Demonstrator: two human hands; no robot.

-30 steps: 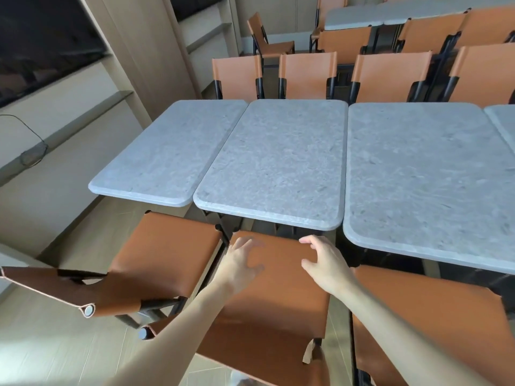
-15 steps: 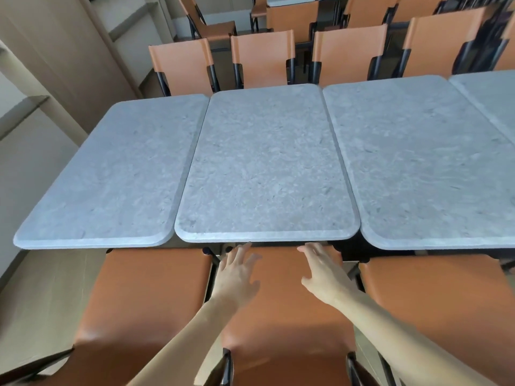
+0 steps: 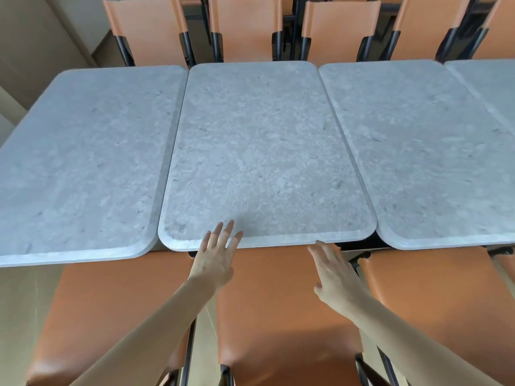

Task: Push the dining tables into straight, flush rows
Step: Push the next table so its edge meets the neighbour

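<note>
Grey stone-look tables in one row, side by side: left table (image 3: 80,168), middle table (image 3: 259,151), right table (image 3: 423,151), and a corner of a fourth table (image 3: 490,82) at the far right edge. Near edges not in one line: middle table's near edge a little farther away than the left one's. Narrow seams between the tops. Orange chairs with black frames on both sides: a far row (image 3: 245,26) behind the tables, and near chairs below, with the middle chair (image 3: 278,316) under both arms. Left hand (image 3: 216,257) spread flat, fingertips lying over the near edge of the middle table, whether pressing down, cannot tell. Right hand (image 3: 334,271) with straight fingers, holding nothing, fingertips just at the same edge, contact not clear.
</note>
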